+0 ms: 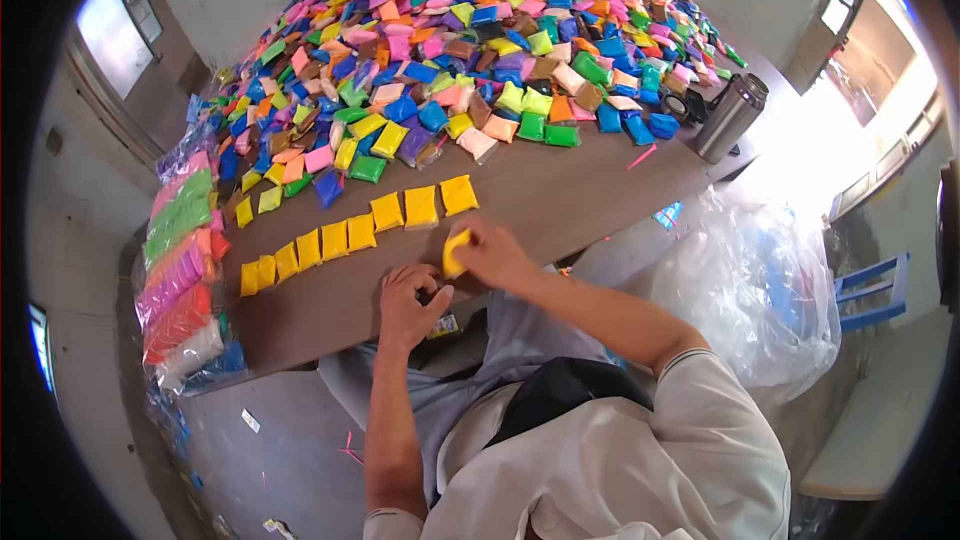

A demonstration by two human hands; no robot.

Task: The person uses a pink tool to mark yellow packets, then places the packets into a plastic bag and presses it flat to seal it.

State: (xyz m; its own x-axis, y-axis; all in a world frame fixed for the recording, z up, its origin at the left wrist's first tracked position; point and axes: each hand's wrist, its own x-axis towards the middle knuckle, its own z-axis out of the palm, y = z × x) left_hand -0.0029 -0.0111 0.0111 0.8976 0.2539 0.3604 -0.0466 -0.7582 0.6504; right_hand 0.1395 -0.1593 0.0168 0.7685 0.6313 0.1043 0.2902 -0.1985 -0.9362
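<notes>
My right hand (492, 256) grips a small yellow packet (455, 252) near the table's front edge. Just left of it, my left hand (406, 304) rests at the edge with its fingers bent, the thumb apart and nothing seen in it. Beyond both hands, several yellow packets (334, 240) lie in a slanting row on the brown table (330, 305). The row's right end, a yellow packet (459, 195), lies just past my right hand.
A large heap of colourful packets (480, 40) covers the table's far part. Clear bags of packets (180, 270) hang along the left edge. A steel flask (731, 118) stands at the right. Beside the table are a big clear plastic bag (750, 290) and a blue stool (875, 290).
</notes>
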